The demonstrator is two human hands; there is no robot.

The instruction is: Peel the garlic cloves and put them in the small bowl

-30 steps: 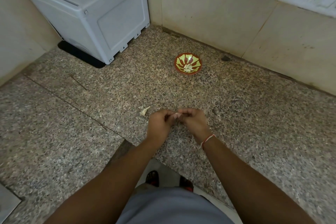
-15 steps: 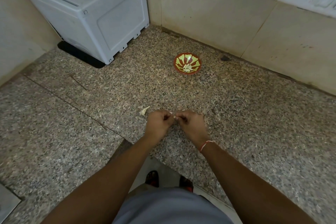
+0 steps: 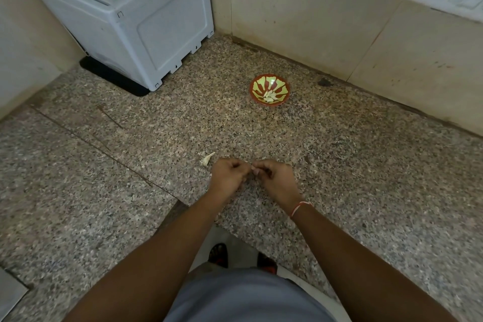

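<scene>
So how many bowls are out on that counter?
1. The small bowl sits on the granite counter near the back wall, with peeled cloves inside.

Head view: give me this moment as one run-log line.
stage: peeling | left hand and right hand: pinch a garlic clove together | small bowl: holds peeled cloves | counter: peel scrap

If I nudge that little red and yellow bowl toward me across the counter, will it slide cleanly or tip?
The small bowl looks shallow and wide, so it would probably slide rather than tip. It holds only a few peeled cloves, so it is likely light and may skid quickly. The granite counter looks smooth, offering little grip; push low on its wall.
</scene>
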